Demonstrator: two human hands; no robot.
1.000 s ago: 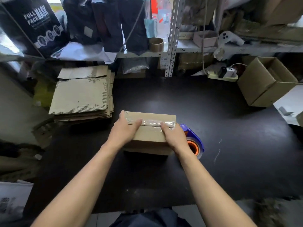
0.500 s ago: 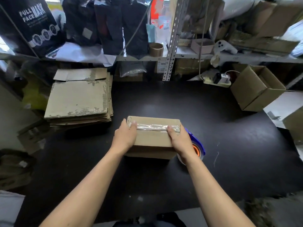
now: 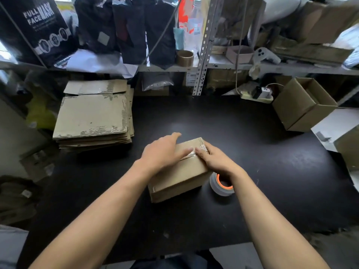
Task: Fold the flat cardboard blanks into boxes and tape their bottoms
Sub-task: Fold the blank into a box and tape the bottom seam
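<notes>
Swung askew from square-on, the cardboard box [image 3: 178,169] sits mid-table with its bottom seam taped, left hand [image 3: 163,152] and right hand [image 3: 215,162] pressing flat, fingers straight; smoothing looks nearly done, so flipping it upright likely follows.

Bare forearms, no sleeves, dark clothing.

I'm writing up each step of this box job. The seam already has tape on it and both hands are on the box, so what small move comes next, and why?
Probably lift the box away toward the finished open box at the right. Clear tape covers the seam, the left hand lies flat over the top, the right hand rests at the taped end, and the tape dispenser sits on the table.
</notes>
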